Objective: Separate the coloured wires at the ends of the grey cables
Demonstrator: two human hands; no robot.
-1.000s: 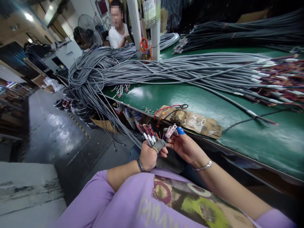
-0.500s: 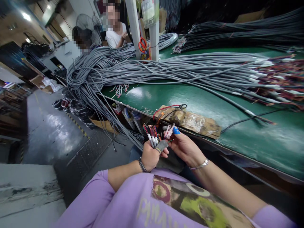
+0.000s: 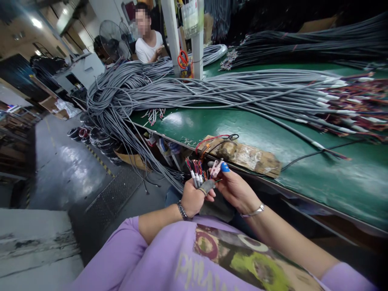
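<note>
Several grey cables (image 3: 197,178) stand up out of my left hand (image 3: 192,200), whose fingers are closed around them. White sleeves ring their ends, and thin coloured wires fan out above. A grey cover is on my left thumb. Close on the right, my right hand (image 3: 238,189) pinches a small pale pink clip-like tool (image 3: 216,168) near the loose wires. Blue tape wraps my right thumb. Whether the tool's jaws touch a wire is too small to tell.
A long bundle of grey cables (image 3: 194,91) lies across the green table (image 3: 273,129) and hangs off its left end. At the table's edge is a taped cardboard piece (image 3: 251,157). Orange scissors (image 3: 182,59) hang at a white post (image 3: 198,48). A person (image 3: 148,44) sits beyond.
The view has shifted very slightly. Both hands keep the same hold, and the cables and pink tool stay almost where they were.
</note>
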